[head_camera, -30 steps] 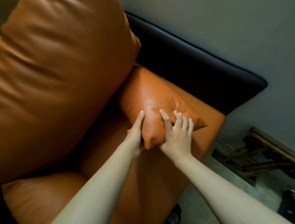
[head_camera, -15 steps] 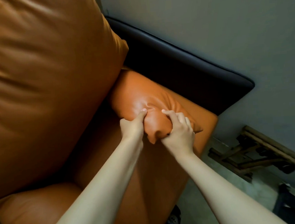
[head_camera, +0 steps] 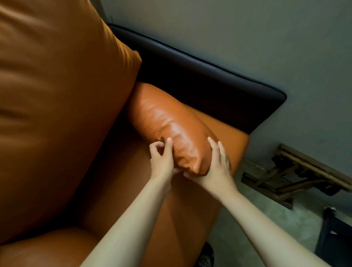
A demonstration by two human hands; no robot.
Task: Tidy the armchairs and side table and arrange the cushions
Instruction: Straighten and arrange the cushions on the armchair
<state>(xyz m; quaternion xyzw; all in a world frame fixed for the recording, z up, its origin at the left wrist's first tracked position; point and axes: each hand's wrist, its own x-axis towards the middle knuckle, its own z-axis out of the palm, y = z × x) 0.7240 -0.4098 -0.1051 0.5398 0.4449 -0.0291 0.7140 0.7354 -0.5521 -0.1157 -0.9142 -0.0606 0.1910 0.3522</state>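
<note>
A small orange leather cushion (head_camera: 170,125) lies on the armchair seat (head_camera: 134,200), tucked against the dark armrest (head_camera: 219,81). My left hand (head_camera: 161,159) touches the cushion's left seam with loosely curled fingers. My right hand (head_camera: 215,164) cups the near right corner of the cushion, fingers flat along its side. A large orange back cushion (head_camera: 47,90) fills the left of the view. A second small cushion (head_camera: 37,262) sits at the lower left.
A grey wall (head_camera: 246,22) runs behind the armrest. A folded wooden frame (head_camera: 296,176) leans at the wall's foot on the floor. A dark object (head_camera: 347,237) stands at the lower right, and a dark shoe (head_camera: 206,259) shows under the seat.
Both hands have released their pinch on the cushion's near end. The cushion now lies smoother and longer along the armrest, with my hands resting at its sides.
</note>
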